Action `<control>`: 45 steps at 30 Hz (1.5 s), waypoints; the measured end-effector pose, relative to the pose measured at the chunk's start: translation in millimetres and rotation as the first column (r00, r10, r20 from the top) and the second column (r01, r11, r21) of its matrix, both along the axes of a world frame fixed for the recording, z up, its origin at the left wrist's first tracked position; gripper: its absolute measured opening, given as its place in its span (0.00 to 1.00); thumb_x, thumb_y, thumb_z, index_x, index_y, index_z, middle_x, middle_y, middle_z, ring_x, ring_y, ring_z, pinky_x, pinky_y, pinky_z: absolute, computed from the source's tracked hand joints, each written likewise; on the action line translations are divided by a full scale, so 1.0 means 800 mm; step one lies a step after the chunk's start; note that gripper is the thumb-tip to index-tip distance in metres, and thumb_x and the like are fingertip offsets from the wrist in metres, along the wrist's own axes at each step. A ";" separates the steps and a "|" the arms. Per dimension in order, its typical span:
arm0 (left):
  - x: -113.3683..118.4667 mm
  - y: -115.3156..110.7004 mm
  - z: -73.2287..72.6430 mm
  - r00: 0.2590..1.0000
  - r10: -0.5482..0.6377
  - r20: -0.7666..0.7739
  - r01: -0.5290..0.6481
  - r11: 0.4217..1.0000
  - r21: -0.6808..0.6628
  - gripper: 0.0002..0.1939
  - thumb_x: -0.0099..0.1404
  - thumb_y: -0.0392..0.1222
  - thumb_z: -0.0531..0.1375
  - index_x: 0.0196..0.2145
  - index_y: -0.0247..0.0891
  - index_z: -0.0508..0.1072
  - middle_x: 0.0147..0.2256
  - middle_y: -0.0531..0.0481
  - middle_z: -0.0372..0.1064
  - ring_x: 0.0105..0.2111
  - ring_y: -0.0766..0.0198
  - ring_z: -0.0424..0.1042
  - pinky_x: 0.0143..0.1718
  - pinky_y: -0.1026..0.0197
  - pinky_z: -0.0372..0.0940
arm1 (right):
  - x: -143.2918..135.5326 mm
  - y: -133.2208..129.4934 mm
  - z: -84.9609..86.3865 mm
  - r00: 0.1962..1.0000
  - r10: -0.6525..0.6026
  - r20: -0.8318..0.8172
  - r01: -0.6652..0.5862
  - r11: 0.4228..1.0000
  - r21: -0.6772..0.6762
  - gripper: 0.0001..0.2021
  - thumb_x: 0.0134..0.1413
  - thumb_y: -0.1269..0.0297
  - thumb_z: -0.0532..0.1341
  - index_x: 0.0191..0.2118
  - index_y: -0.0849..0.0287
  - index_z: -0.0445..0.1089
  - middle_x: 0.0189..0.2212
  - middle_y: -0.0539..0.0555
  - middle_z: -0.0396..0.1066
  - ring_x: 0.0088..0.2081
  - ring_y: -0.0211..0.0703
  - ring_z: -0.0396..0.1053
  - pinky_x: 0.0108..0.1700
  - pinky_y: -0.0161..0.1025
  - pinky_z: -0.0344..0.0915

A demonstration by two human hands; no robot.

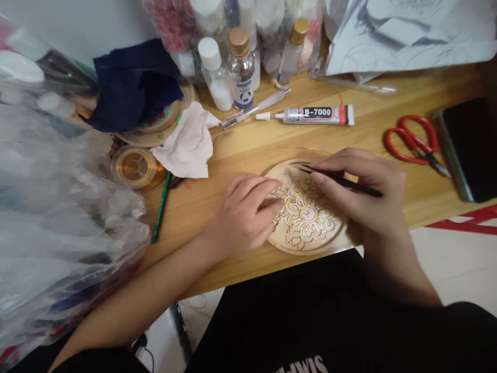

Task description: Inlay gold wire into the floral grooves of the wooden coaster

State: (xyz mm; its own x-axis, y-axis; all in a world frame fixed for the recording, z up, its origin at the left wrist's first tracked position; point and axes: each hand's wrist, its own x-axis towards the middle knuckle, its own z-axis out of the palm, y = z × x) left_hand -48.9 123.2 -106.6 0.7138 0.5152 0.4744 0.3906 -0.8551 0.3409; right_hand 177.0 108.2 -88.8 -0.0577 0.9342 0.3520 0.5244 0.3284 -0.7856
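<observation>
A round pale wooden plate (297,249) lies near the table's front edge, with a floral design of gold wire (308,213) on its face. My left hand (248,212) grips the plate's left side with curled fingers, which cover part of the design. Black tweezers (351,184) are pinched in my right hand (373,189), their tips over the upper part of the plate, where grey drawn lines show without gold. Whether the tips hold a piece of wire is too small to tell. A thin gold wire (306,148) lies just behind the plate.
Behind are a B-7000 glue tube (318,114), a clear pen-like tool (256,109) and bottles (240,70). Red-handled pliers (417,142) and a phone (468,150) lie right. At left are a gold wire spool (135,166), green pencil (161,210), tissue (188,140) and plastic bags (58,207).
</observation>
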 end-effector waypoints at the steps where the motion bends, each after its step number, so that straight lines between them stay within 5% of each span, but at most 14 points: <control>1: 0.000 0.000 0.000 1.000 0.002 -0.001 -0.002 1.000 -0.001 0.11 0.62 0.32 0.55 0.39 0.35 0.76 0.47 0.39 0.72 0.46 0.51 0.68 0.46 0.47 0.65 | 0.000 0.000 0.000 1.000 0.002 -0.005 -0.002 1.000 0.001 0.07 0.52 0.70 0.67 0.37 0.53 0.77 0.27 0.50 0.74 0.27 0.38 0.68 0.28 0.38 0.62; 27: -0.001 -0.001 -0.003 1.000 0.016 0.007 -0.015 0.999 -0.041 0.10 0.64 0.32 0.56 0.40 0.35 0.76 0.47 0.40 0.71 0.46 0.52 0.68 0.45 0.48 0.67 | -0.002 -0.003 0.002 1.000 -0.005 -0.001 0.005 0.999 -0.041 0.10 0.52 0.68 0.67 0.40 0.48 0.78 0.30 0.51 0.75 0.28 0.41 0.69 0.28 0.42 0.62; 32: -0.002 -0.001 -0.003 0.994 0.098 0.048 -0.095 0.993 -0.066 0.14 0.64 0.30 0.54 0.46 0.35 0.73 0.48 0.39 0.70 0.47 0.53 0.68 0.46 0.47 0.67 | -0.003 -0.003 0.002 1.000 -0.024 -0.006 0.024 0.999 -0.038 0.10 0.52 0.69 0.67 0.40 0.48 0.78 0.30 0.50 0.75 0.28 0.40 0.69 0.29 0.41 0.63; 45: -0.002 -0.001 -0.003 0.996 0.047 0.072 -0.046 0.999 -0.016 0.08 0.63 0.31 0.56 0.37 0.36 0.76 0.47 0.41 0.72 0.46 0.53 0.68 0.44 0.48 0.67 | 0.000 -0.001 0.002 0.999 0.016 0.028 -0.016 1.000 -0.017 0.10 0.53 0.68 0.67 0.40 0.47 0.77 0.29 0.51 0.74 0.28 0.41 0.69 0.28 0.43 0.63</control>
State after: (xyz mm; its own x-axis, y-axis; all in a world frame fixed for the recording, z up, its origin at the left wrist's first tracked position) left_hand -50.3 122.5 -108.9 0.6530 0.5544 0.5159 0.4040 -0.8312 0.3819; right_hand 177.1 107.3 -87.4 -0.0821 0.9388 0.3346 0.5409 0.3239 -0.7762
